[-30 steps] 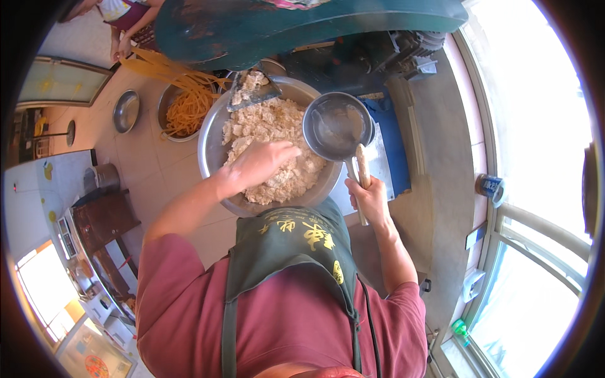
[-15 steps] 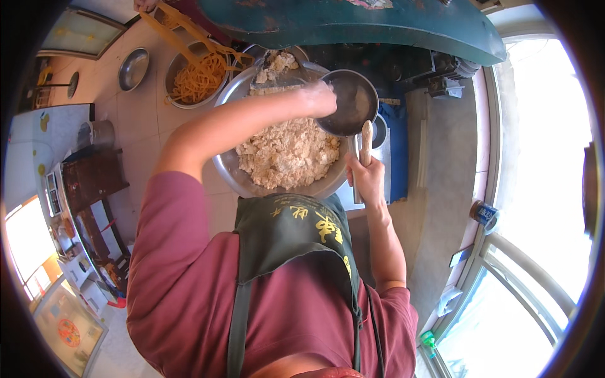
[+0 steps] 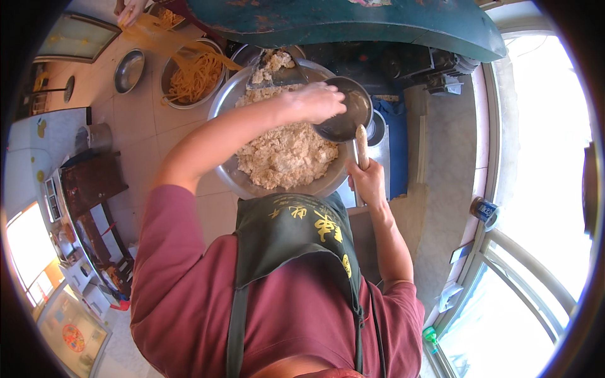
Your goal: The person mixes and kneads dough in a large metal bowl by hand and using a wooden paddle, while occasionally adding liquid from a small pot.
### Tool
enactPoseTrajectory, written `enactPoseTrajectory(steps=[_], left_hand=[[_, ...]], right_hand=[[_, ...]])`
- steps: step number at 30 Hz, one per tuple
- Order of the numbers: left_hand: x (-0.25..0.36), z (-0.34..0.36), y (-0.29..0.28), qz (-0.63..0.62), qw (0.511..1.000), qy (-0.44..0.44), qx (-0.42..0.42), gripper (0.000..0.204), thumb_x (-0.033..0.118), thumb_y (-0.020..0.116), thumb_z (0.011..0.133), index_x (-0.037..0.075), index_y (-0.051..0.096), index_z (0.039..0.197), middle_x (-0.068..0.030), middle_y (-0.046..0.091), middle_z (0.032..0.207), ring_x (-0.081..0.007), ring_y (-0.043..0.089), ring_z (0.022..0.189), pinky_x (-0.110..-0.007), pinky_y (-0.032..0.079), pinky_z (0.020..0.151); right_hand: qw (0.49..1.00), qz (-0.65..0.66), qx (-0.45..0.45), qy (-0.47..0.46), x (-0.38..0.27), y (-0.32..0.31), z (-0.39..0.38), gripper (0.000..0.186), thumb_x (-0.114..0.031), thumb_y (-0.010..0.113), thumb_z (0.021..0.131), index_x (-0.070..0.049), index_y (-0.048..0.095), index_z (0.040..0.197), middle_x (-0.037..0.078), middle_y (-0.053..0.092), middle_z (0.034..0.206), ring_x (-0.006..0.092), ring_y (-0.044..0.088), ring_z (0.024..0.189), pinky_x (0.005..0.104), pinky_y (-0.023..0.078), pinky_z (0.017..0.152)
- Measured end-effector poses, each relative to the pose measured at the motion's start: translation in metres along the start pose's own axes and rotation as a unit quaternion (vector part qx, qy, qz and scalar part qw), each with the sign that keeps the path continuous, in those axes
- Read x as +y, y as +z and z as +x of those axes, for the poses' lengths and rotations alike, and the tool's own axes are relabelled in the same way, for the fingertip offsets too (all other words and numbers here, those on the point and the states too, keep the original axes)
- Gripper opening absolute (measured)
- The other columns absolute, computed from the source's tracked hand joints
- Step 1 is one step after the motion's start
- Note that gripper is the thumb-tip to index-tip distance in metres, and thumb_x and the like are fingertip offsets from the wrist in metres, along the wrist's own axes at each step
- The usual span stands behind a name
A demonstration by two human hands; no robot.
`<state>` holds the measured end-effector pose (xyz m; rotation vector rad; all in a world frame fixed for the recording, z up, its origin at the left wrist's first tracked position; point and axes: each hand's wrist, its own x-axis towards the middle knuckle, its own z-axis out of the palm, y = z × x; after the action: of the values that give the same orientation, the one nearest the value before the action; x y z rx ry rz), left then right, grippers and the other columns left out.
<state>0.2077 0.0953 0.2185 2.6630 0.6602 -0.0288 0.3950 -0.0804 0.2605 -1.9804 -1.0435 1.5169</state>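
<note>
L hand (image 3: 318, 103), over the crumbly mix (image 3: 287, 160) in the steel basin (image 3: 232, 169) 1 sec ago, now reaches over the pan (image 3: 354, 116) at basin's upper R; pan shifted inward over basin's rim, baring more of round vessel (image 3: 377, 128) R of basin

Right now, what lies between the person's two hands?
In the head view, the round metal pan and a pale stick lie between the left hand and right hand.

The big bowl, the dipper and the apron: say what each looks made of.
Big bowl: metal, probably stainless steel, satin, judging by its silvery sheen. Dipper: seemingly metal too, duller grey, with soft glints inside. Apron: likely cloth, fairly matte, draping in soft folds; a coating remains possible.
</note>
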Motion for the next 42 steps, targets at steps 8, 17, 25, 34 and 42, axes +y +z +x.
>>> enactPoseTrajectory(steps=[8, 17, 25, 34, 42], left_hand=[[-0.015, -0.006, 0.046, 0.044, 0.981, -0.049, -0.181, 0.020, 0.008, 0.061, 0.081, 0.005, 0.074, 0.095, -0.0135, 0.070, 0.101, -0.0285, 0.064, 0.105, -0.043, 0.051, 0.087], [0.019, -0.110, -0.002, -0.190, 0.952, -0.007, -0.239, 0.019, 0.013, 0.058, 0.091, 0.004, 0.066, 0.105, -0.0168, 0.069, 0.098, -0.0283, 0.067, 0.093, -0.042, 0.053, 0.086], [0.014, 0.042, 0.114, -0.116, 0.993, -0.027, -0.020, 0.024, 0.020, 0.059, 0.089, 0.006, 0.068, 0.106, -0.0160, 0.070, 0.106, -0.0314, 0.067, 0.100, -0.042, 0.053, 0.086], [0.107, -0.037, 0.072, -0.115, 0.986, 0.013, -0.122, 0.011, 0.011, 0.059, 0.081, 0.004, 0.066, 0.083, -0.0175, 0.068, 0.075, -0.0347, 0.070, 0.070, -0.046, 0.057, 0.063], [0.094, -0.002, 0.047, -0.080, 0.989, 0.012, -0.124, 0.014, 0.014, 0.059, 0.082, 0.003, 0.066, 0.088, -0.0162, 0.069, 0.080, -0.0342, 0.069, 0.076, -0.048, 0.055, 0.069]], right_hand=[[0.999, 0.027, -0.010, -0.027, -0.005, 0.018, -0.001, 0.025, -0.017, 0.067, 0.089, -0.001, 0.058, 0.071, 0.003, 0.056, 0.054, 0.0104, 0.053, 0.047, 0.0283, 0.041, 0.045], [1.000, -0.014, -0.019, -0.012, 0.002, 0.006, -0.008, 0.027, -0.021, 0.067, 0.087, -0.001, 0.059, 0.072, 0.003, 0.056, 0.055, 0.0093, 0.053, 0.046, 0.0274, 0.041, 0.044], [0.999, -0.023, -0.026, 0.018, 0.011, -0.008, -0.030, 0.024, -0.020, 0.067, 0.089, 0.001, 0.061, 0.079, 0.003, 0.056, 0.057, 0.0094, 0.052, 0.050, 0.0286, 0.042, 0.047], [0.998, -0.024, 0.005, 0.059, 0.059, -0.032, -0.052, 0.023, -0.020, 0.068, 0.089, 0.001, 0.061, 0.081, 0.004, 0.056, 0.057, 0.0104, 0.054, 0.050, 0.0293, 0.044, 0.049], [0.999, 0.007, 0.012, 0.045, 0.055, -0.040, -0.061, 0.023, -0.017, 0.068, 0.089, -0.001, 0.058, 0.075, 0.001, 0.054, 0.054, 0.0084, 0.049, 0.046, 0.0275, 0.039, 0.045]])
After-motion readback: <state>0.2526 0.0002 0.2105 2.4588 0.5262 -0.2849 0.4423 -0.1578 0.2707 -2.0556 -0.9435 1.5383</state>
